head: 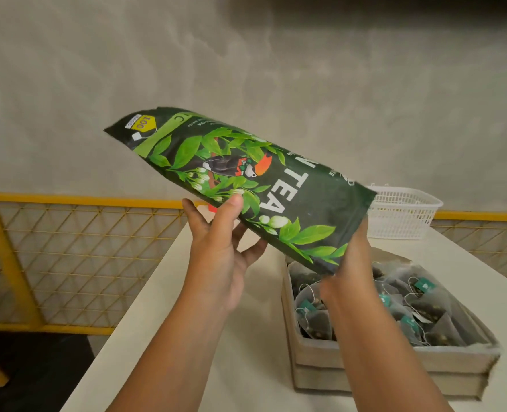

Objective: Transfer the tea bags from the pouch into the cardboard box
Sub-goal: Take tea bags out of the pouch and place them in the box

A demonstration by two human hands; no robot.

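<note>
A dark green tea pouch (240, 179) with leaf and bird print is held up in the air, tilted, its lower end pointing down at the cardboard box (389, 361). My left hand (219, 248) grips the pouch's near edge around its middle, thumb on the printed face. My right hand (350, 272) holds the pouch's lower end just above the box. The box sits on the white table (216, 337) at the right and holds several mesh tea bags (409, 310) with strings and teal tags. The pouch's mouth is hidden behind my right hand.
A white plastic basket (401, 212) stands on the table's far end behind the pouch. A yellow metal mesh railing (67, 233) runs along the left and behind. A grey wall fills the background.
</note>
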